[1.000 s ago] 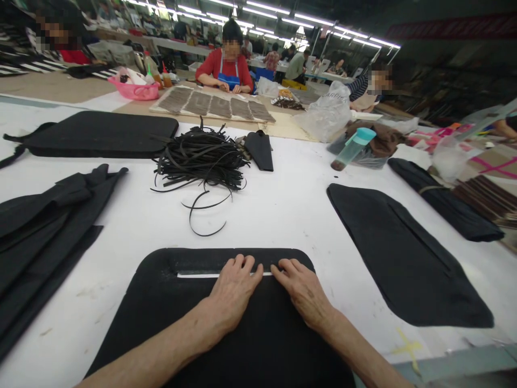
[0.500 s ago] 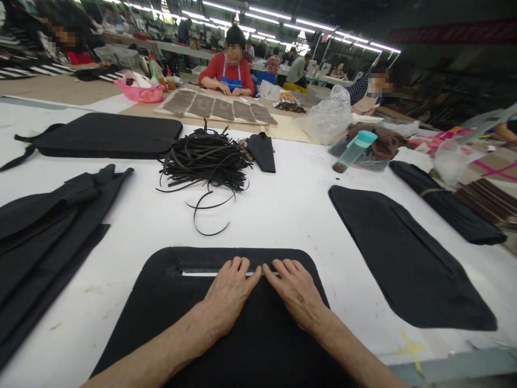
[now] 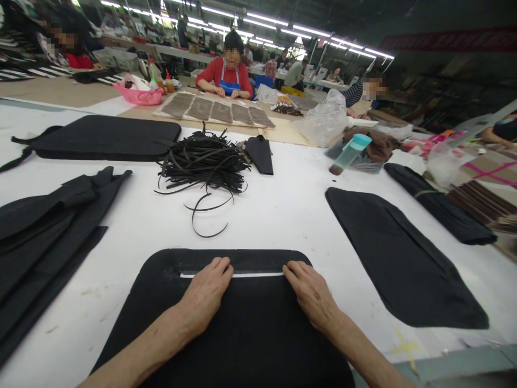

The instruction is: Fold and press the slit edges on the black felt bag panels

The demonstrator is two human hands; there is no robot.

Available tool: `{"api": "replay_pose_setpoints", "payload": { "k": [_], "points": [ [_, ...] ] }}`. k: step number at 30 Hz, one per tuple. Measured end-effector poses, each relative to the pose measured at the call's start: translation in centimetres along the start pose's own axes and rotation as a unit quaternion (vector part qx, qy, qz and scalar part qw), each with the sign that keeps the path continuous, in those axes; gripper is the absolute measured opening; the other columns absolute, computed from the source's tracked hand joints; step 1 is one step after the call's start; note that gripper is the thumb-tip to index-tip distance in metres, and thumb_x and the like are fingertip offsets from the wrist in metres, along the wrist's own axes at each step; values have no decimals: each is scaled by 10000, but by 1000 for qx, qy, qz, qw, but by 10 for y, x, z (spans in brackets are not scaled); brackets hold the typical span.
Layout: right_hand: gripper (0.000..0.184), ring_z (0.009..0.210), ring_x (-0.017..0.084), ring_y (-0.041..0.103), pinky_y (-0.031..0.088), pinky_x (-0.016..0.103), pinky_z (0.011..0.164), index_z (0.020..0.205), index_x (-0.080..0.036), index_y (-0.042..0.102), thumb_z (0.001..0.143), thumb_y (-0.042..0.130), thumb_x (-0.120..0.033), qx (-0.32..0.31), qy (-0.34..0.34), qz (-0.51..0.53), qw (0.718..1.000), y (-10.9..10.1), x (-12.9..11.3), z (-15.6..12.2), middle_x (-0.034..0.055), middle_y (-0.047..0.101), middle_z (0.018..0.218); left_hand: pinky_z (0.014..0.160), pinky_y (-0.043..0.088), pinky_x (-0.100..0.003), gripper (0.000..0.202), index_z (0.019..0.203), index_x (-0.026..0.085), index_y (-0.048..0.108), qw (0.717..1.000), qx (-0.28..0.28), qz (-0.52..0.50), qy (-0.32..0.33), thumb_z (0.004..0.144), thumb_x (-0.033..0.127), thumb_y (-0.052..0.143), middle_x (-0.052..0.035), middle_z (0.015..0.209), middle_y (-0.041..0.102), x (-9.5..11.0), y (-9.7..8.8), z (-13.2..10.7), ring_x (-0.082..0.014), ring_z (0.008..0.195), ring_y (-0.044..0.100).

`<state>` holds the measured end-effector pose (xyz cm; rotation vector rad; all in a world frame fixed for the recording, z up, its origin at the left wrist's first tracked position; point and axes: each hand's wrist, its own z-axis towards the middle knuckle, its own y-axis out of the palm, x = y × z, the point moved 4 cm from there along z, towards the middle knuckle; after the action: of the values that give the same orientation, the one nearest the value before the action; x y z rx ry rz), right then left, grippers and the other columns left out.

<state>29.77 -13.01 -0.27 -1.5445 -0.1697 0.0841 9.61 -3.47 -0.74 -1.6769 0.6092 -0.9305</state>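
A black panel [image 3: 258, 334] with rounded corners lies in front of me, with a long narrow slot [image 3: 258, 275] near its far edge. White shows through the slot. My left hand [image 3: 208, 291] is closed on the slot's edge left of its middle, fingers bent and pressed together. At the slot's right end my right hand [image 3: 313, 291] also grips the edge, its fingers close together. Both thumbs are mostly hidden. Beyond the panel, a heap of thin black strips [image 3: 205, 161] sits on the white table, beside a small black piece [image 3: 259, 155].
Black pieces lie at the left [image 3: 44, 231], and a black panel [image 3: 407, 258] lies at the right. Farther back are a stack of black panels [image 3: 109, 137], a teal-lidded bottle [image 3: 350, 153] and a pink basket [image 3: 139, 96]. A person in red [image 3: 228, 75] sits across the table.
My hands have moved apart along the slot, the left one leftward and the right one rightward. More of the slot's white gap shows between them.
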Motion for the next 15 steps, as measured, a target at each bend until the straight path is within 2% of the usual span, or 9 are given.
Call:
{"api": "replay_pose_setpoints", "payload": {
  "k": [3,7,10,13,15],
  "points": [
    [293,893,197,511,401,311,757,971,-178,602,791,444,-11,11,67,-19,998,-3,5,0,69,590,991,929,426,-342,413,1056,140,578,998,57,-4,-27,755,-20,345,-107,1213,514,-15,-12,-10,-217,1119,456],
    [239,918,232,510,391,358,771,960,-169,597,810,451,-54,79,140,-36,986,-13,-2,8,88,595,1024,915,430,-334,343,1015,165,596,992,116,-25,-50,811,31,355,-78,1124,568,-38,-27,-34,-198,1049,497],
    [169,865,217,514,392,347,746,941,-191,586,850,455,-136,110,91,42,989,-20,-34,29,70,588,967,823,461,-296,311,944,192,612,988,116,-73,-70,840,65,348,-45,1025,592,-54,-30,-51,-165,931,530],
    [136,792,183,506,388,314,697,877,-215,580,871,449,-180,99,17,121,988,-23,-79,57,39,568,886,800,454,-287,294,918,198,620,980,136,-108,-100,836,78,364,-39,979,585,-68,-31,-59,-159,899,524],
    [123,764,171,496,378,303,675,851,-220,576,871,459,-185,93,-20,132,987,-22,-105,74,27,557,848,797,447,-280,281,902,194,627,973,153,-131,-114,824,75,385,-37,954,580,-75,-31,-59,-156,893,521]
  ]
}}
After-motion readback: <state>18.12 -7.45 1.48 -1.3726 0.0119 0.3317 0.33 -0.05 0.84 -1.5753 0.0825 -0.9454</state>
